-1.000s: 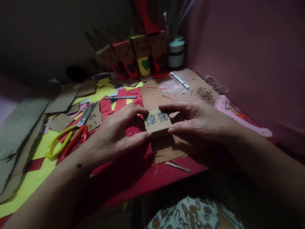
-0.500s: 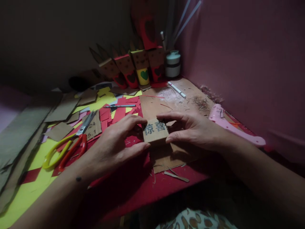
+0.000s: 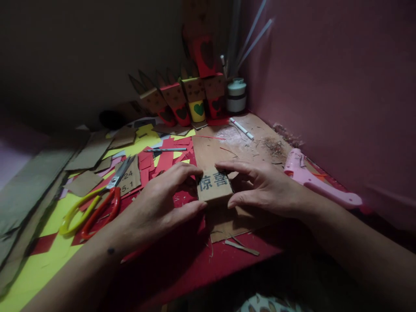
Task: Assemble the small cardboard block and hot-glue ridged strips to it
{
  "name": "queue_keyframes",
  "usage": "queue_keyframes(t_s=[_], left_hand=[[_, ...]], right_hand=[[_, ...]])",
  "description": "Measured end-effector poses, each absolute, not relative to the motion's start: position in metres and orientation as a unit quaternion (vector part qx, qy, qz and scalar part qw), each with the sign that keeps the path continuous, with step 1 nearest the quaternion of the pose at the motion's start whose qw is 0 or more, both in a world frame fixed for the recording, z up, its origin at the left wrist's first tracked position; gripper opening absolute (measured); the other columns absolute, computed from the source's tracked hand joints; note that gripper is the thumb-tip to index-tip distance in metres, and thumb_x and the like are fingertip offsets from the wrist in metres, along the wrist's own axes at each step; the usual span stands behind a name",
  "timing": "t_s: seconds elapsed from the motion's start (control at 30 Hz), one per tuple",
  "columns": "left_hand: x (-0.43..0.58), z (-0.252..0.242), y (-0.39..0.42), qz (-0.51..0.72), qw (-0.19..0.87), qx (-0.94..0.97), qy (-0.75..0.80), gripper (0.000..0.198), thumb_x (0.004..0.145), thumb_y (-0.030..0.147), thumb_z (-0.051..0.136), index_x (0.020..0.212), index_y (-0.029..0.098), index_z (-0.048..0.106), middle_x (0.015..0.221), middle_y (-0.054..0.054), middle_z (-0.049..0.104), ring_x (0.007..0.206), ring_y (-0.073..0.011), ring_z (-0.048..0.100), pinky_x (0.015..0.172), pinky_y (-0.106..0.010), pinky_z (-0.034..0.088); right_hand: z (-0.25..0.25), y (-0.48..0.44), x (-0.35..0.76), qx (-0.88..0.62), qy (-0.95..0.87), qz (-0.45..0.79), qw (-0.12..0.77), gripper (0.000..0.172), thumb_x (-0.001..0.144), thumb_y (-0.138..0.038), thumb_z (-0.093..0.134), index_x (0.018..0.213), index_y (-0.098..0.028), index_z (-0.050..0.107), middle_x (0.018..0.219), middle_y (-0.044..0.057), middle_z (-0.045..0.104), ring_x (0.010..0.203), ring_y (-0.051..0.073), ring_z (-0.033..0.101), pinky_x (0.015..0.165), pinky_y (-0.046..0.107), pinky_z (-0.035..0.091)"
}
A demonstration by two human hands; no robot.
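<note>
A small cardboard box [image 3: 215, 187] with dark printed characters on its top sits between my two hands. My left hand [image 3: 170, 193] grips its left side, thumb at the near corner and fingers toward the far one. From the right, my right hand [image 3: 264, 185] holds it the same way, thumb in front and index finger at the back edge. Under the box lies a flat cardboard sheet [image 3: 224, 227] on the red tabletop. The box's underside and some of my fingertips are hidden.
Scissors [image 3: 113, 184] with yellow and red handles lie left over paper scraps. A pink glue gun [image 3: 325, 186] rests on the right by the wall. Several cardboard figures with hearts [image 3: 198, 108], a lidded jar [image 3: 236, 95] and a white marker [image 3: 241, 128] stand or lie behind.
The whole scene sits slightly lower in the picture as the camera view shifts. Both hands keep the box between them, with hardly any change of grip.
</note>
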State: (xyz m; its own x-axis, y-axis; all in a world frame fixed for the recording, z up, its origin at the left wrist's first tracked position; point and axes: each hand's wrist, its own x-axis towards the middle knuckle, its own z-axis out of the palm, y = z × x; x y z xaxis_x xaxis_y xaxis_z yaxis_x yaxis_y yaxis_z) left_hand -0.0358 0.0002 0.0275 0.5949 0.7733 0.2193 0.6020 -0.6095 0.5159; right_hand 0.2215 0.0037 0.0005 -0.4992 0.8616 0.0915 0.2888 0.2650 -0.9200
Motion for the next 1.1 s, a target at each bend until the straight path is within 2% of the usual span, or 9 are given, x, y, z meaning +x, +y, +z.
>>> queue_keyframes(t_s=[0.07,0.17,0.3,0.37,0.47,0.63,0.83,0.97,1.1], left_hand=[[-0.036,0.028,0.0,0.213,0.197,0.872,0.395,0.033,0.093,0.038,0.068,0.123,0.024,0.062,0.111,-0.005,0.07,0.093,-0.0199,0.07,0.083,-0.033,0.06],[-0.036,0.027,-0.001,0.215,0.205,0.871,0.392,0.034,0.094,0.038,0.068,0.124,0.024,0.061,0.112,-0.005,0.07,0.094,-0.0195,0.07,0.083,-0.032,0.06],[-0.035,0.025,-0.001,0.221,0.225,0.864,0.392,0.035,0.093,0.037,0.069,0.125,0.025,0.06,0.114,-0.006,0.069,0.093,-0.0199,0.07,0.082,-0.033,0.061],[-0.036,0.025,-0.001,0.221,0.223,0.864,0.394,0.036,0.093,0.036,0.069,0.126,0.025,0.059,0.116,-0.006,0.068,0.093,-0.0197,0.07,0.084,-0.033,0.061],[-0.038,0.025,-0.002,0.222,0.21,0.87,0.388,0.039,0.094,0.036,0.068,0.13,0.026,0.057,0.122,-0.008,0.067,0.099,-0.021,0.069,0.087,-0.035,0.061],[-0.041,0.022,-0.002,0.225,0.155,0.884,0.38,0.043,0.095,0.034,0.065,0.135,0.03,0.051,0.135,-0.009,0.062,0.111,-0.0253,0.068,0.091,-0.04,0.061],[-0.043,0.012,-0.001,0.241,0.11,0.887,0.379,0.047,0.095,0.037,0.065,0.138,0.033,0.048,0.139,-0.011,0.059,0.124,-0.0318,0.064,0.099,-0.047,0.06],[-0.043,0.012,-0.001,0.235,0.12,0.885,0.383,0.047,0.095,0.038,0.065,0.138,0.034,0.047,0.138,-0.01,0.059,0.123,-0.0313,0.065,0.1,-0.047,0.06],[-0.04,0.016,-0.004,0.232,0.147,0.885,0.376,0.045,0.095,0.03,0.065,0.137,0.032,0.048,0.134,-0.009,0.061,0.116,-0.0273,0.065,0.096,-0.043,0.059]], right_hand=[[-0.002,0.004,0.221,-0.387,-0.739,0.451,0.318,0.07,0.078,-0.02,0.078,0.145,-0.015,0.06,0.095,0.005,0.078,0.082,0.019,0.072,0.073,0.031,0.059],[-0.003,0.005,0.221,-0.382,-0.754,0.418,0.333,0.066,0.078,-0.021,0.081,0.141,-0.016,0.064,0.111,0.007,0.077,0.091,0.02,0.073,0.08,0.032,0.059],[-0.004,0.005,0.221,-0.392,-0.756,0.406,0.333,0.064,0.078,-0.023,0.083,0.139,-0.02,0.065,0.11,0.006,0.078,0.095,0.022,0.074,0.087,0.036,0.06],[-0.006,0.005,0.22,-0.382,-0.745,0.422,0.349,0.069,0.077,-0.023,0.084,0.142,-0.021,0.062,0.122,0.008,0.076,0.104,0.024,0.074,0.092,0.039,0.061],[-0.011,0.003,0.219,-0.356,-0.719,0.449,0.393,0.087,0.074,-0.024,0.088,0.153,-0.026,0.05,0.138,0.011,0.067,0.124,0.03,0.068,0.098,0.043,0.061],[-0.016,0.0,0.216,-0.355,-0.718,0.428,0.419,0.105,0.076,-0.026,0.089,0.163,-0.029,0.031,0.14,0.014,0.063,0.135,0.036,0.059,0.097,0.048,0.063],[-0.015,-0.003,0.214,-0.313,-0.733,0.402,0.451,0.101,0.08,-0.027,0.087,0.163,-0.031,0.03,0.149,0.015,0.057,0.125,0.032,0.065,0.098,0.046,0.062],[-0.016,-0.004,0.215,-0.312,-0.739,0.389,0.453,0.095,0.08,-0.025,0.086,0.16,-0.032,0.036,0.145,0.014,0.059,0.123,0.03,0.065,0.099,0.045,0.06],[-0.017,-0.004,0.216,-0.317,-0.695,0.468,0.445,0.089,0.078,-0.023,0.087,0.156,-0.033,0.044,0.136,0.01,0.062,0.113,0.027,0.068,0.089,0.04,0.063]])
